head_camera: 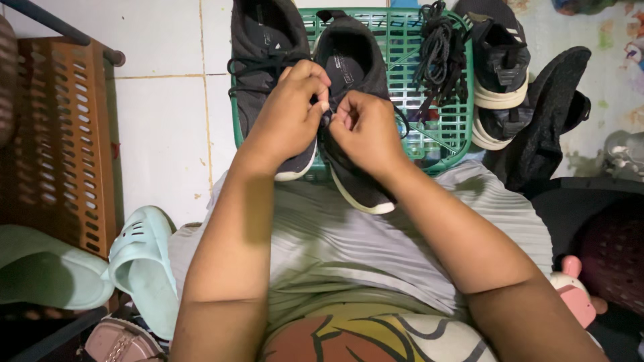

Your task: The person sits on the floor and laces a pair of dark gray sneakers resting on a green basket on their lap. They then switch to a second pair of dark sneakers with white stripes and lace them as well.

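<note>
Slippers (pixel 137 268): mint pair at 8 o'clock, nearest.
Left hand (pixel 288 121): fingertips pressed together, pinching a black lace.
Right hand (pixel 365 131): likewise pinching the lace, touching the left.
Shoe (pixel 352 74): black, beneath both hands.
Basket (pixel 446 121): green, at 12 o'clock, under the shoes.

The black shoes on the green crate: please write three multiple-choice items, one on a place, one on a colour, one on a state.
1. Where does the loose bundle of black laces lie?
A. on the green crate
B. on the mint sandal
C. on the person's lap

2. What colour is the sandal at lower left?
A. red
B. mint green
C. black

3. What are both hands doing?
A. resting flat on the lap
B. pinching a lace at the black shoe
C. lifting the crate

Answers: 1 A, the bundle rests on the grid. 2 B, it is pale green. 3 B, left hand and right hand meet there, fingers pinched.
</note>
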